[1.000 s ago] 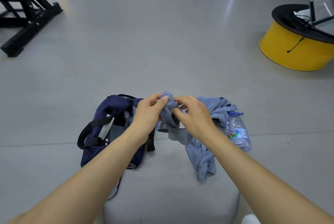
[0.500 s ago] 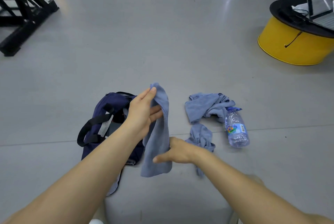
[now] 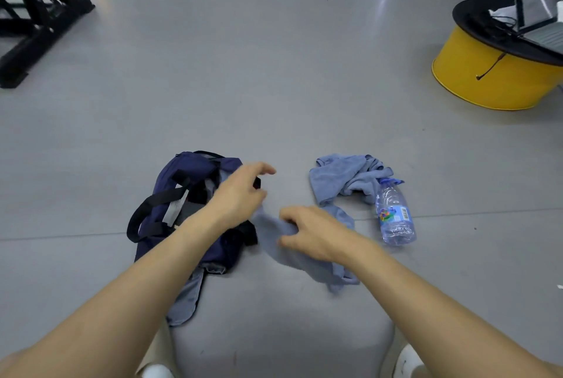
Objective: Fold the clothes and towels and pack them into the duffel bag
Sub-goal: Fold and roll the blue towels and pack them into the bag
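A navy duffel bag (image 3: 185, 176) with black straps lies open on the grey floor, left of centre. My left hand (image 3: 240, 194) hovers over its right end with loosely spread fingers, holding nothing that I can see. My right hand (image 3: 307, 234) grips a light blue towel (image 3: 307, 264), motion-blurred, which drapes from between my hands onto a grey padded seat (image 3: 274, 316) in front of me. A second crumpled blue towel (image 3: 338, 176) lies on the floor to the right. A grey garment (image 3: 185, 295) sticks out from under the bag's near end.
A clear water bottle (image 3: 394, 216) lies against the crumpled towel. A yellow round table (image 3: 487, 81) with a laptop stands at the far right. A black metal frame (image 3: 33, 17) sits far left. My white shoes (image 3: 405, 362) show at the bottom edge.
The towel my left hand held up has dropped low; that hand let go and moved over the bag. My right hand now grips the towel near the seat's edge.
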`<state>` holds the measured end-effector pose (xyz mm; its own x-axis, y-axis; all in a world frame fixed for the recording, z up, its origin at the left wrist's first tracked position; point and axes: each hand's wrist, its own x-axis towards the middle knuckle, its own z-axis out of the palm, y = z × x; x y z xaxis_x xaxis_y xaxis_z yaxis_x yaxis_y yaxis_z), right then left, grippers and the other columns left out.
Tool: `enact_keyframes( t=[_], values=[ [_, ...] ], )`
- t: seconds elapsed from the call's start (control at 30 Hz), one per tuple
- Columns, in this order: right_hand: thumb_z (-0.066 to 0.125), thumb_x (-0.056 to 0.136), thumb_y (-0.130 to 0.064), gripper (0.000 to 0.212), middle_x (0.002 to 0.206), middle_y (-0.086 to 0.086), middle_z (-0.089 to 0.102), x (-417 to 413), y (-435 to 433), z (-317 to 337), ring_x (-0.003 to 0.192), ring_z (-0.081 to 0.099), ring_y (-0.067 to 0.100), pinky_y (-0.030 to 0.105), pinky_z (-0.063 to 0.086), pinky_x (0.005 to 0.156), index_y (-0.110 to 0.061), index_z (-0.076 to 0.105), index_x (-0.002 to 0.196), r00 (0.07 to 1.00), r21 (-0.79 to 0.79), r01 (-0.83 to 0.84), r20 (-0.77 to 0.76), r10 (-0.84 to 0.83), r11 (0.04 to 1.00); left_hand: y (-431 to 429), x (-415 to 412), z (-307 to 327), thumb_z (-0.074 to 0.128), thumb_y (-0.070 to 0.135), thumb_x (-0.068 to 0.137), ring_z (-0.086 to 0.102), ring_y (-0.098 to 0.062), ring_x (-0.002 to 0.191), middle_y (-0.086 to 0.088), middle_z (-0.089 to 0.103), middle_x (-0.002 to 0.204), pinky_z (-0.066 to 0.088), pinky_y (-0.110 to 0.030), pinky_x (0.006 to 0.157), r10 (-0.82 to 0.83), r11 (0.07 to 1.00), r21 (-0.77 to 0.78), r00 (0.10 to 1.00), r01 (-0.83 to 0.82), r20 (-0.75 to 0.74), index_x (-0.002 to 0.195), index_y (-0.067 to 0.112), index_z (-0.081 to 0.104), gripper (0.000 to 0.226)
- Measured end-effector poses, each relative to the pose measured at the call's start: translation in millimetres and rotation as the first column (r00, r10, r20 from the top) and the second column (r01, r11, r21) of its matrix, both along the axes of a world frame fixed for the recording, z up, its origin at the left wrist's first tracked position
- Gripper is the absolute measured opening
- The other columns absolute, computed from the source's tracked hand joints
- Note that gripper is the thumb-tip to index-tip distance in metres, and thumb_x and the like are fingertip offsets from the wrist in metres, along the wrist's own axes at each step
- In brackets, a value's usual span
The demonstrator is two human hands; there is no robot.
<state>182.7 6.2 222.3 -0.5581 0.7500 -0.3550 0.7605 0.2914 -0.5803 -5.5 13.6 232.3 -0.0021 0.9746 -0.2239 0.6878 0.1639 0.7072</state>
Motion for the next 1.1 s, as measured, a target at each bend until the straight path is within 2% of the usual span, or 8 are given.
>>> enact_keyframes(
  t=[0.1,0.2,0.4,0.57,0.67,0.77,0.9,1.1],
  values=[
    [0.070,0.085,-0.037,0.019,0.082,-0.006,0.066,-0.8,7.2,10.9,0.074,0.058,0.014,0.030,0.042,0.061,-0.023,0.056,0.083,0.979,-0.024,0.116,-0.164,-0.118,0.993,-13.6,25.1,12.9,0.039,-0.011,0.092,0.057,-0.002,0.061,0.001,0.062,0.093,0.048,-0.020,0.063,-0.149,0.941,-0.230,0.915,0.247,0.375,0.142,0.031,0.044,0.065],
    [0.072,0.085,-0.034,0.019,0.086,-0.006,0.065,4.2,10.6,11.2,0.077,0.059,0.015,0.031,0.047,0.069,-0.026,0.058,0.095,0.941,-0.084,0.195,-0.264,-0.210,0.977,-13.6,21.9,15.3,0.039,-0.014,0.089,0.055,-0.005,0.064,0.001,0.060,0.080,0.047,-0.019,0.061,-0.104,0.924,-0.281,0.878,0.258,0.467,0.134,0.022,0.053,0.060],
    [0.069,0.088,-0.020,0.036,0.101,-0.007,0.057,13.5,21.2,13.8,0.074,0.052,0.008,0.026,0.045,0.066,-0.031,0.053,0.118,0.880,-0.059,0.305,-0.364,-0.305,0.951,-14.1,22.7,19.4,0.064,0.008,0.094,0.062,-0.008,0.079,-0.004,0.070,0.093,0.050,-0.019,0.070,-0.124,0.940,-0.242,0.901,0.241,0.417,0.128,0.020,0.064,0.036],
    [0.074,0.088,-0.036,0.037,0.115,-0.004,0.068,29.8,28.1,5.3,0.105,0.065,0.011,0.036,0.053,0.094,-0.029,0.061,0.122,0.726,-0.541,0.278,-0.423,-0.543,0.794,-11.6,21.7,27.0,0.063,0.011,0.098,0.050,0.002,0.049,0.016,0.057,0.058,0.039,-0.009,0.051,-0.069,0.960,-0.209,0.878,0.188,0.474,0.099,0.004,0.067,0.008],
    [0.071,0.088,-0.045,0.032,0.122,-0.019,0.069,31.6,23.9,-0.5,0.127,0.054,0.004,0.037,0.039,0.105,-0.037,0.068,0.120,0.801,-0.606,0.140,-0.396,-0.450,0.783,-7.7,14.9,36.0,0.069,0.017,0.093,0.053,-0.009,0.062,0.001,0.057,0.067,0.045,-0.017,0.059,-0.008,0.970,-0.197,0.831,0.141,0.556,0.086,0.011,0.060,0.013],
    [0.071,0.092,-0.021,0.026,0.115,-0.009,0.074,21.2,21.5,-4.6,0.116,0.063,0.004,0.029,0.045,0.105,-0.024,0.071,0.117,0.834,-0.545,0.108,-0.406,-0.374,0.832,-1.5,3.0,41.7,0.071,0.029,0.085,0.060,-0.023,0.084,-0.013,0.059,0.088,0.053,-0.040,0.082,-0.016,0.973,-0.179,0.820,0.144,0.572,0.091,0.012,0.061,0.020],
    [0.066,0.091,-0.011,0.011,0.089,0.010,0.073,10.8,21.2,-10.3,0.084,0.064,0.011,0.033,0.050,0.086,-0.007,0.072,0.100,0.827,-0.423,0.176,-0.427,-0.367,0.889,0.9,-5.6,44.4,0.071,0.032,0.092,0.067,-0.039,0.094,-0.015,0.073,0.099,0.055,-0.047,0.090,-0.071,0.980,-0.126,0.870,0.152,0.489,0.102,0.018,0.070,0.017],
    [0.061,0.092,-0.013,0.011,0.078,0.001,0.060,13.3,23.9,-2.8,0.076,0.051,0.012,0.030,0.038,0.074,-0.005,0.067,0.089,0.807,-0.333,0.195,-0.481,-0.344,0.923,1.2,-15.0,36.6,0.068,0.024,0.095,0.069,-0.018,0.092,-0.005,0.074,0.096,0.055,-0.044,0.090,-0.111,0.993,0.006,0.949,0.114,0.295,0.092,0.023,0.074,0.007]
  ],
)
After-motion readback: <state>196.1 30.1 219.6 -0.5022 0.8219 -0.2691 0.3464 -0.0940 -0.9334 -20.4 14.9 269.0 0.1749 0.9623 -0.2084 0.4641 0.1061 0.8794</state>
